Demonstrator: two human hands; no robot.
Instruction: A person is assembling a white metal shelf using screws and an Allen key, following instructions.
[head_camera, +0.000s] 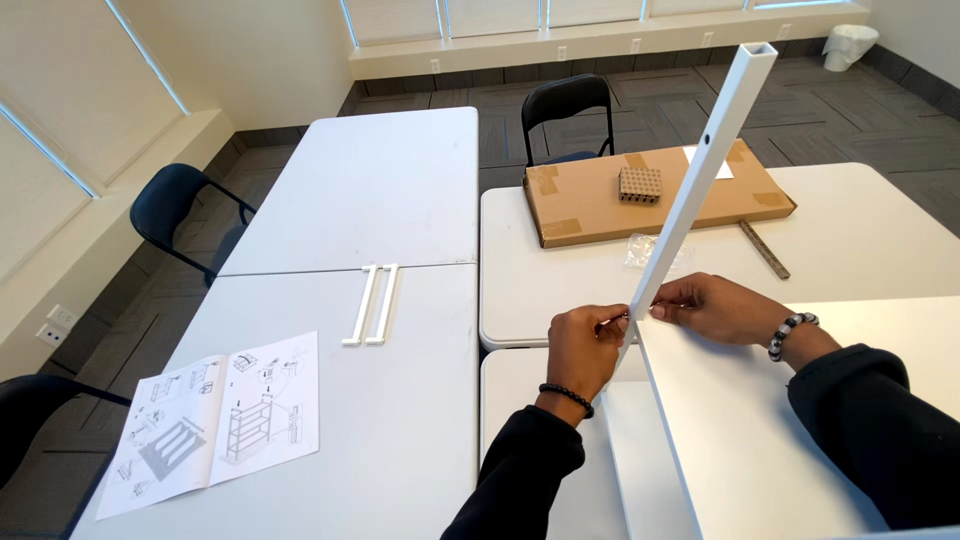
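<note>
A long white square metal post rises at a slant from the near table toward the upper right, its open end up. Its lower end meets the corner of a flat white shelf panel lying in front of me. My left hand pinches something small against the post's lower end; the item is too small to tell. My right hand grips the post from the other side, resting on the panel's edge. Both wrists wear bead bracelets.
A flat cardboard box with a small honeycomb cardboard block lies on the far table, beside a clear hardware bag and a wooden strip. Two short white bars and an assembly leaflet lie on the left table. Black chairs stand around.
</note>
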